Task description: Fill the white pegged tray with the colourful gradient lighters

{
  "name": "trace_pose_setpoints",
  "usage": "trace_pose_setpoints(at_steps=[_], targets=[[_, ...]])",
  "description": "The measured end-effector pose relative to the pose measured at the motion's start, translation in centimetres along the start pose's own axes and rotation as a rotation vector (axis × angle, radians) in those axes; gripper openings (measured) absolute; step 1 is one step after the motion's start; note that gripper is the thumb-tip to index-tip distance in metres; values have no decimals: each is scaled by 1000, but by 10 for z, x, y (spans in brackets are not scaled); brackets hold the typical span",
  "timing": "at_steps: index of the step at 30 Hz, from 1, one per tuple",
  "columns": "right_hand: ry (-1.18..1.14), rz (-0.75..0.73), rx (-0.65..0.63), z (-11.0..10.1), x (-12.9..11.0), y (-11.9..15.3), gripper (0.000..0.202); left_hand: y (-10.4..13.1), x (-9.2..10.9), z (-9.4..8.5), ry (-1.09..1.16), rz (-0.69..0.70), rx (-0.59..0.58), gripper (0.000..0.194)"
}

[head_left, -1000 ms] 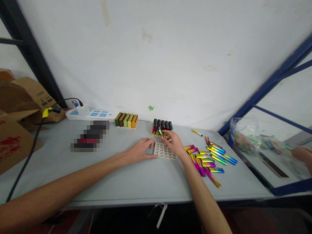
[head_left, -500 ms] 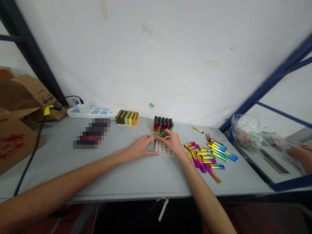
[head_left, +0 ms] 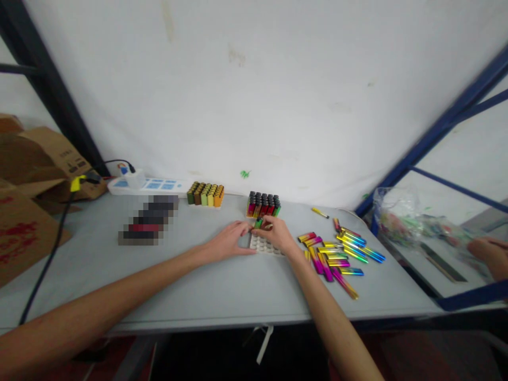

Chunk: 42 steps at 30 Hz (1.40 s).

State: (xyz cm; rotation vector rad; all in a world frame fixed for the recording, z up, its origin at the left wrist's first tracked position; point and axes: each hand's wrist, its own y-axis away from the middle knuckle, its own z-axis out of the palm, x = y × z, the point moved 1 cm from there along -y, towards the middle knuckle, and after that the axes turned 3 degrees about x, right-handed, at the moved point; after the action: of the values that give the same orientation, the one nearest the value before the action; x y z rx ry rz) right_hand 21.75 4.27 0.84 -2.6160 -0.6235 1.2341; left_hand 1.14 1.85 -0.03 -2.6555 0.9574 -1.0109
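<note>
A small white tray (head_left: 264, 245) with rows of round holes lies flat on the table in front of me. My left hand (head_left: 232, 239) holds its left side, with the thumb at the near corner and the fingers at the far corner. Over the tray's far left part, my right hand (head_left: 277, 233) pinches a green lighter (head_left: 258, 223), which stands close to upright. The lighter's lower end is hidden by my fingers, so I cannot tell whether it sits in a hole. Just behind stands a filled block of lighters (head_left: 263, 204) with dark tops.
Loose shiny coloured lighters (head_left: 333, 257) lie right of the tray. One yellow lighter (head_left: 319, 212) lies farther back. A second filled block (head_left: 205, 194) stands by the power strip (head_left: 159, 185). Cardboard boxes (head_left: 27, 222) are at left. Beyond the blue frame (head_left: 436, 137), another person's hand (head_left: 490, 254) shows.
My right hand has brought the green lighter slightly down and toward me, and it has turned from tilted to nearly upright. My left hand stays at the tray.
</note>
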Motion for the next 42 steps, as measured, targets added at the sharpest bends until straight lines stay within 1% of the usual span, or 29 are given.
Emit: trace_pose_setpoints(at_steps=[5,8,11,14,15,18,19,21,22,23,25,26,28,31,33,34,35,37,38,40,41,42], targets=[[120,-21,-19,-4,-9,0,26,0,-1,0,52,-22,-12,51],[179,-75,-30,-13,-12,3,28,0,0,-2,62,-41,-5,52],[177,-86,-51,-34,-6,6,31,0,3,-5,58,-49,8,51],[225,-9,-62,-68,6,12,23,0,5,-7,45,-38,1,48],[256,6,-40,-81,10,17,21,0,5,-7,41,-31,-4,47],[355,44,15,-118,20,44,27,0,3,-5,47,1,-14,44],[400,43,54,-128,23,57,32,0,2,-4,54,14,-13,43],[504,24,80,-140,29,88,43,0,-1,-1,62,31,-4,41],[552,27,89,-143,32,103,50,0,-2,0,62,38,-2,41],[597,48,69,-143,35,118,59,0,-4,1,61,44,0,41],[685,131,32,-138,43,142,71,0,-5,2,54,52,-2,41],[718,166,15,-133,46,150,69,-1,-5,2,50,53,-4,41],[755,203,-3,-122,50,158,65,-1,-3,0,45,51,-10,42],[754,226,-1,-107,53,150,62,-1,0,-3,35,44,-7,42],[731,238,15,-104,58,136,61,0,2,-4,26,40,-4,42],[715,240,26,-106,62,127,61,0,3,-5,23,41,-2,41],[698,239,39,-111,67,118,60,0,3,-5,21,43,-2,41],[678,266,96,-127,83,99,58,0,3,-5,17,50,-4,41],[690,305,145,-138,92,90,57,0,2,-5,14,53,-6,41],[744,428,261,-161,112,73,59,0,0,-4,5,58,-9,41],[759,494,294,-171,121,65,60,0,-1,-3,1,61,-9,41],[754,534,288,-179,129,57,61,0,-1,-3,-2,64,-8,40]])
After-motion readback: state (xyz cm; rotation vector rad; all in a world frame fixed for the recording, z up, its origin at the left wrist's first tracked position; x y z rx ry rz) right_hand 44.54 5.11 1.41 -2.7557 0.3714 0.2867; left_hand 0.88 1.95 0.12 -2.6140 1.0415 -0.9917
